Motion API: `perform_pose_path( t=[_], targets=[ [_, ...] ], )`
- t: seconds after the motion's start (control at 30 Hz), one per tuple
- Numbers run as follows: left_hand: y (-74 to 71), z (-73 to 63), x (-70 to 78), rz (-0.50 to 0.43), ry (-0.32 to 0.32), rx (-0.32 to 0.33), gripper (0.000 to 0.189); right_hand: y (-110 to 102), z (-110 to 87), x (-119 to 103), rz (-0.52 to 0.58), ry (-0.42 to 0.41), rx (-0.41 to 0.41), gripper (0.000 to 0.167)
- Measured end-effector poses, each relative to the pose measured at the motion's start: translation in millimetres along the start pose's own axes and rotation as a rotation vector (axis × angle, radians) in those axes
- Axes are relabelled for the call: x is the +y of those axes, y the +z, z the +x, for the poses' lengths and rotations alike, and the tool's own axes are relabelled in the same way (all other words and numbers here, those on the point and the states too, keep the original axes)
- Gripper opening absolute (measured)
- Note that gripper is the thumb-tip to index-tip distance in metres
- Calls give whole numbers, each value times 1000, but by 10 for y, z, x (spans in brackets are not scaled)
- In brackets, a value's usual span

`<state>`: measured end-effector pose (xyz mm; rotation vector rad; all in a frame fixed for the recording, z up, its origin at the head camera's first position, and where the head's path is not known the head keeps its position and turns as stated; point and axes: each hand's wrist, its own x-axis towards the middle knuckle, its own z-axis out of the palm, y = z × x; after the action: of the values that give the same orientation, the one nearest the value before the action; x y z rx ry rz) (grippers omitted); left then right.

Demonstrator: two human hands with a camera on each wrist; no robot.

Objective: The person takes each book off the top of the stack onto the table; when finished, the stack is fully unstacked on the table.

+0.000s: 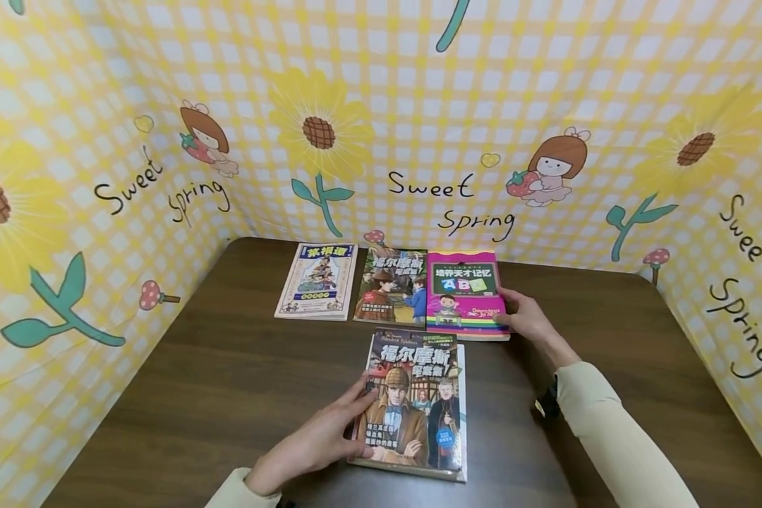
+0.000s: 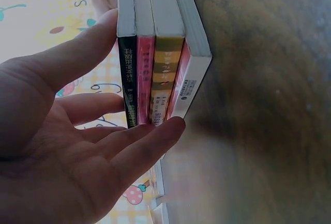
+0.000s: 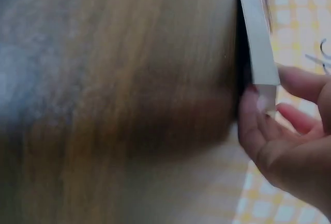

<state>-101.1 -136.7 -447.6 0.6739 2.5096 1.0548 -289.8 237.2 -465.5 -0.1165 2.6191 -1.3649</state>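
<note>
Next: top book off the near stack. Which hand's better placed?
Left, probably. The left hand is against the spine side of the near stack; the right hand is farther off, holding the pink book by its edge.

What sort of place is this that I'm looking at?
Possibly a small makeshift filming booth, though I can't be sure. A dark, wood-look table has yellow checked "Sweet Spring" cloth at its back and both sides, and a stack of books sits before a row of three.
</note>
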Motion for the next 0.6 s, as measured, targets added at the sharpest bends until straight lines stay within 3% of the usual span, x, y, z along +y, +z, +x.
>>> perform_pose_path(
  t=[0.13, 0.37, 0.5, 0.6],
  targets=[
    [5, 5, 6, -6, -8, 1, 83, 26, -34, -1, -132, -56, 68, 62],
    [12, -7, 2, 6, 5, 2, 83, 91, -164, -64, -266, -143, 193, 49],
    [3, -2, -1, 1, -10, -7, 83, 179, -417, -305, -277, -223, 271, 42],
    [-3, 2, 4, -1, -16, -10, 82, 300, -721, -480, -236, -278, 238, 42]
  ],
)
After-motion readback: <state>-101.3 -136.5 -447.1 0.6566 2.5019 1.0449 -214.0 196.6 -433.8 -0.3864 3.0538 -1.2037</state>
